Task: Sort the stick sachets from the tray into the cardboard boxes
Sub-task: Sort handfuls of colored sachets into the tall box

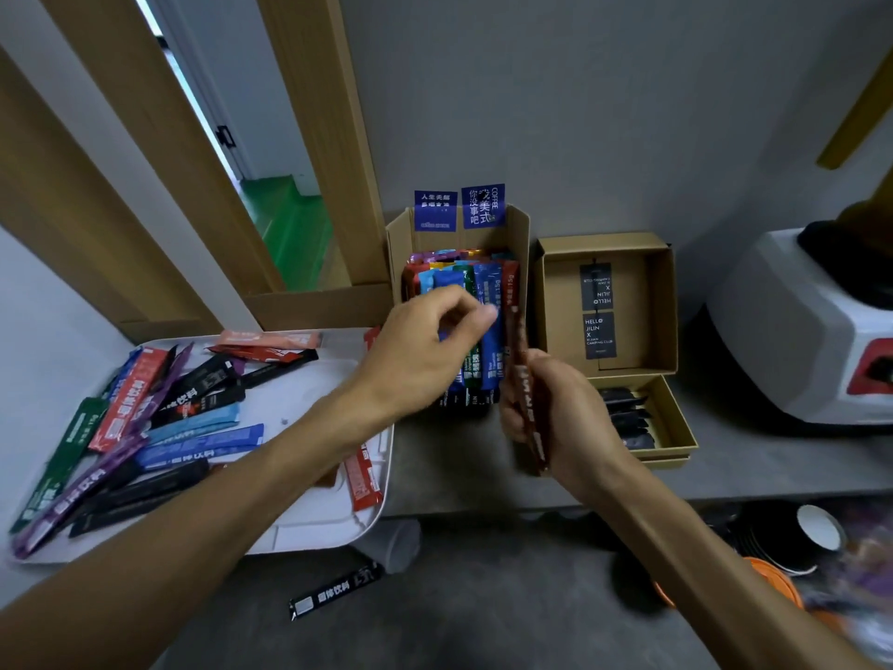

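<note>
And there was the tall cardboard box, already crammed with standing sachets in blue, green, red and orange. Plenty done there! The left hand hovered right over that box's front, its grip curled, with thumb and fingertips drawn together at a blue stick. Whether it truly pinched that stick, I could not tell.

Just right of the box, the right hand had its grip closed round a red-brown sachet, held upright and touching the box's right wall. It looked next to go in.

Left of the box sat the tray, and it was far from finished: a heap of loose sachets lay there, black, purple, blue, red and green. I judged the job about half done.

Further right of the box, the flat cardboard box held a few black sachets in its near compartment. A stray black sachet lay low in front of the box.

The forearms hid part of the tray and the box's front, and the sachet print was too blurred to read.
</note>
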Motion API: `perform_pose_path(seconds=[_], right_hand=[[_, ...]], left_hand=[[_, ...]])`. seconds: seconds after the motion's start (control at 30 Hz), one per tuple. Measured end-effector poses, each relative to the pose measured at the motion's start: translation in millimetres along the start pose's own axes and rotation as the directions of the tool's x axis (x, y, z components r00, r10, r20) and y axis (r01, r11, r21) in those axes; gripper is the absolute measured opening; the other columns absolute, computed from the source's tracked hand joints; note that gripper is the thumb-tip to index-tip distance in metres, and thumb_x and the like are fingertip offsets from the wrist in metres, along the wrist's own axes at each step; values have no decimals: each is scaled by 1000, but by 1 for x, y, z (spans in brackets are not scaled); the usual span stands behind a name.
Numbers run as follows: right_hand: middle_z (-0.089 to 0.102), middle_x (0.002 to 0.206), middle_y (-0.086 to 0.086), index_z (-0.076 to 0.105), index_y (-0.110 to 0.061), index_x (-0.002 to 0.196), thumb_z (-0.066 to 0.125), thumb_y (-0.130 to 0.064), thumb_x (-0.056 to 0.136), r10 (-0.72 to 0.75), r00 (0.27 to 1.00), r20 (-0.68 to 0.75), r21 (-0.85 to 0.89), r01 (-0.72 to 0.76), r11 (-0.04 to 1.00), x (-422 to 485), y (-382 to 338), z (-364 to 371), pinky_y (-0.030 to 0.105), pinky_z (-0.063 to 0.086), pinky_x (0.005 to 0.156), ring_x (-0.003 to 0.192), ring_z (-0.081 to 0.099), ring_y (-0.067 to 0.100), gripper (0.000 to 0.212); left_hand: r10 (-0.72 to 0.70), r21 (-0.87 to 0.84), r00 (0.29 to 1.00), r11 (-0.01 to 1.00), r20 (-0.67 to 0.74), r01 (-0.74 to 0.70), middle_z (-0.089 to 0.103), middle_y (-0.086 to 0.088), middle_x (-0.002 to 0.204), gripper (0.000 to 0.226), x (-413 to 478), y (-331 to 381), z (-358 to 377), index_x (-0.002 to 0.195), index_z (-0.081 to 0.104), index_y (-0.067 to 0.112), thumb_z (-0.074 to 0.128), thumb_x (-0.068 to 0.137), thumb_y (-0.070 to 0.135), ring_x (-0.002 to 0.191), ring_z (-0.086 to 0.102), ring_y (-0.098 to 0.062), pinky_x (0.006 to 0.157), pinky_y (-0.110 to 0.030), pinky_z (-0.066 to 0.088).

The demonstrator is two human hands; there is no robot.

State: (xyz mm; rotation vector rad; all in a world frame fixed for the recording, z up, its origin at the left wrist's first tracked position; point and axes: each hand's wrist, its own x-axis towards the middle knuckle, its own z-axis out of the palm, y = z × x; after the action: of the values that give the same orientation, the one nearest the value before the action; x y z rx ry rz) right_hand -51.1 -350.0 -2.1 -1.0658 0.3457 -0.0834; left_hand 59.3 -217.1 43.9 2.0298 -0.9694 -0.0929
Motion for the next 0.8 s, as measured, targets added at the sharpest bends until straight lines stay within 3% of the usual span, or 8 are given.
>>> perform_pose_path(seconds=[0.07,0.17,0.3,0.43,0.57,0.7,0.8], right_hand=[[59,76,5,61,-11,93,47,-27,104,-152,988,-40,-221,139,965,-3,-1,6,27,47,59,65,57,17,23],[69,91,-3,62,-10,100,56,-28,98,-273,962,-11,-332,254,908,-5,-1,13,22,53,68,81,66,9,18],[69,110,0,63,-14,108,63,-25,92,-238,971,14,-366,227,902,-4,1,17,26,58,77,99,69,9,19],[70,109,0,67,-15,105,66,-21,93,-194,980,40,-460,190,867,-3,8,17,29,60,80,101,69,8,13],[71,104,-3,68,-21,99,66,-27,93,-247,969,-17,-598,188,779,11,12,20,28,60,77,96,70,6,9],[68,102,-8,66,-24,104,66,-32,93,-331,942,-64,-720,186,668,36,17,34,27,60,77,94,68,6,14],[68,109,-6,67,-24,109,66,-35,93,-378,924,-67,-828,160,538,50,31,49,29,59,81,102,66,8,20]], left_hand=[[-66,-124,997,990,36,70,67,9,78,28,4,8,-8,89,69,17,55,99,39,74,64,-1,67,-14,48],[-90,-80,996,993,0,89,69,9,78,22,7,6,-19,88,70,18,58,98,33,74,66,1,66,-17,49],[-139,-73,989,988,-57,135,71,5,82,20,7,-1,-27,88,69,18,59,98,32,77,67,1,67,-17,51],[-119,-27,988,993,-97,117,68,10,80,19,7,-2,-35,90,67,17,59,98,32,78,65,8,61,-7,49],[-70,36,986,996,-152,76,66,14,90,15,6,-1,-43,99,66,19,58,98,33,85,62,12,64,-4,48],[-46,31,948,998,-314,59,60,13,85,14,3,-4,-51,103,62,13,58,99,26,80,56,18,59,-2,43],[-74,25,940,996,-334,87,59,11,82,13,-4,-12,-51,103,60,11,58,99,23,77,57,16,57,-4,43]])
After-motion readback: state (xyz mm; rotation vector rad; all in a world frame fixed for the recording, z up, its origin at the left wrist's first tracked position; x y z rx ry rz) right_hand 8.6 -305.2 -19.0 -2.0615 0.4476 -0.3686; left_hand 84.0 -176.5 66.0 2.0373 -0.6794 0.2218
